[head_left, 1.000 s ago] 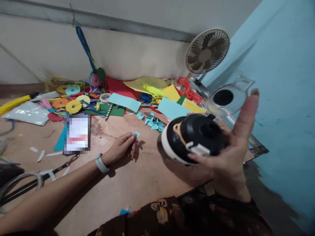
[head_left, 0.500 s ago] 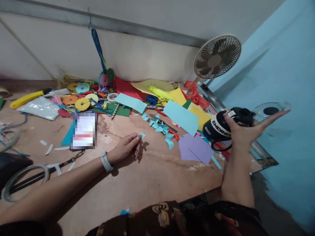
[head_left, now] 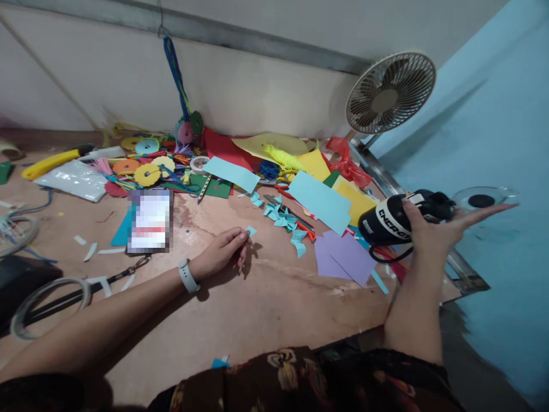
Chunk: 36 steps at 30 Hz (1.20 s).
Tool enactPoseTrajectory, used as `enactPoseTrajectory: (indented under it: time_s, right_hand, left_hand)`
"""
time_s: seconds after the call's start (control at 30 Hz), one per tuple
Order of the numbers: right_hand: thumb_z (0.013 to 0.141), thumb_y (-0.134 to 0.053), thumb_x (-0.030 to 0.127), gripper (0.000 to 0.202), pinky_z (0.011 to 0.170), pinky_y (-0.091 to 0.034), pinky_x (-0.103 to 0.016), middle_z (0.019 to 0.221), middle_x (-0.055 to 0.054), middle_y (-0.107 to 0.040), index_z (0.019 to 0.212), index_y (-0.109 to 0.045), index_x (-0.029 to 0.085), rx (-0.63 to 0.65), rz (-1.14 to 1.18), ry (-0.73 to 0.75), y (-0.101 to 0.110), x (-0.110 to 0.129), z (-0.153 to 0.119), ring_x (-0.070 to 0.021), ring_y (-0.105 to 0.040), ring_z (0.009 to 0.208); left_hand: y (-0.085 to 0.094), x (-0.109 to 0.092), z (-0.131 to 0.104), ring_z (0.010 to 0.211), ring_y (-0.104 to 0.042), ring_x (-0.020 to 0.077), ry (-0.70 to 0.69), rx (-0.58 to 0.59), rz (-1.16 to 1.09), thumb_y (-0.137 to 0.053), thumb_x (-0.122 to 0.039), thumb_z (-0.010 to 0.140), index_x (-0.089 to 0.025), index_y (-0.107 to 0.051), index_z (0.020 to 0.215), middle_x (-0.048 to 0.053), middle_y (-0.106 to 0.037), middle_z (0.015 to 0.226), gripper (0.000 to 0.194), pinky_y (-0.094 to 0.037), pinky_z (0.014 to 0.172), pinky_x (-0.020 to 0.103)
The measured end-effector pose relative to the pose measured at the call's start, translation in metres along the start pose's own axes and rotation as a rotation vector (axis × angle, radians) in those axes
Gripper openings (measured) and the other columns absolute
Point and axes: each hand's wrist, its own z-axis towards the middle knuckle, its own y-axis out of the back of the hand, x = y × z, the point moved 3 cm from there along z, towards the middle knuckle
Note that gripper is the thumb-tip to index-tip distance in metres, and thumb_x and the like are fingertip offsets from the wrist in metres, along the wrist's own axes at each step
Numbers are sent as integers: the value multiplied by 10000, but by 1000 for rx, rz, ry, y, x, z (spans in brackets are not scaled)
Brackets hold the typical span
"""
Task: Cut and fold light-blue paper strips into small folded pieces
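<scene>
Your right hand [head_left: 431, 232] had a tilted flip-lid bottle [head_left: 386, 222] near the tabletop's [head_left: 278, 312] right edge; your left hand [head_left: 223, 250] pinched a light-blue paper scrap [head_left: 251, 231], decent room before the purple sheets [head_left: 345, 258].

The right hand [head_left: 434, 233] hides part of the bottle [head_left: 381, 220], and what's probably a phone [head_left: 150, 222] is pixelated.

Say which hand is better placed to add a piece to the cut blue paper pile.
Left, I'd judge: the left hand pinches a small blue piece near the cut blue paper pile; the right hand holds the black bottle.
</scene>
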Motion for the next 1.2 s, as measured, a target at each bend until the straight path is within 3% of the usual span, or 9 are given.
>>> enactPoseTrajectory:
  time_s: [0.13, 0.23, 0.3, 0.37, 0.5, 0.6, 0.73, 0.93, 1.2]
  right_hand:
    - [770, -503, 794, 1129, 1163, -193, -569, 1585, -285, -147, 1565, -70, 120, -290, 64, 173, 19, 11, 7, -351, -144, 1518]
    - [809, -555, 699, 978, 1140, -250, -589, 1584, -212, -235, 1564, -148, 230, -408, 212, 337, 41, 63, 11, -339, -232, 1495]
    - [824, -648, 545, 873, 1144, -300, -563, 1571, -169, -319, 1549, -241, 280, -258, 378, 223, 50, 110, 12, -327, -344, 1452]
    - [880, -631, 398, 618, 1040, -460, -514, 1374, -144, -572, 1458, -442, 288, -51, 541, 136, 52, 162, 8, -288, -581, 1256]
    - [915, -579, 360, 279, 896, -553, -417, 1072, -95, -728, 1120, -704, 217, 672, 726, 112, 33, 250, -17, -228, -698, 969]
    - [898, -587, 377, 282, 844, -549, -373, 1098, -88, -728, 1098, -709, 220, 1073, 809, 143, 12, 289, -43, -219, -694, 951]
    - [912, -552, 401, 362, 712, -536, -320, 959, -72, -721, 1176, -652, 175, 1374, 992, 16, -13, 321, -73, -174, -667, 779]
    - [909, -517, 297, 259, 644, -496, -262, 878, -19, -678, 1111, -653, 210, 1474, 1204, -295, -20, 341, -90, -133, -620, 734]
    - [883, -628, 369, 186, 718, -484, -292, 890, -27, -675, 928, -689, 199, 1379, 1236, -244, -15, 338, -88, -152, -612, 802]
  left_hand:
    - [0, 1, 0, 438, -495, 81, -1, -1, 2, -571, -549, 915, -164, -538, 830, -42, -543, 555, 395, -402, 414, 184]
    - [0, 0, 0, 441, -494, 81, -6, -3, 11, -555, -528, 932, -165, -534, 829, -41, -542, 555, 378, -399, 419, 184]
    - [0, 0, 0, 448, -497, 82, -12, -4, 17, -541, -516, 943, -167, -531, 833, -40, -544, 567, 366, -403, 426, 188]
    - [0, -1, -1, 459, -503, 82, -22, -1, 26, -533, -508, 950, -167, -532, 840, -40, -547, 583, 359, -410, 439, 194]
    - [-2, -3, -4, 511, -533, 92, -53, 6, 57, -534, -489, 954, -171, -538, 907, -37, -561, 630, 322, -439, 494, 205]
    - [-2, -7, -7, 554, -558, 109, -94, 8, 135, -513, -475, 963, -182, -535, 952, -24, -581, 679, 294, -447, 518, 222]
    - [3, -13, -9, 591, -565, 128, -183, -35, 345, -513, -439, 960, -190, -562, 925, -11, -591, 689, 256, -451, 564, 240]
    - [9, -13, -7, 606, -598, 154, -190, -20, 491, -423, -382, 994, -200, -532, 922, -6, -617, 680, 224, -466, 607, 265]
    - [11, -7, -6, 621, -597, 138, -126, 26, 288, -557, -432, 941, -182, -574, 897, 1, -624, 703, 254, -460, 593, 241]
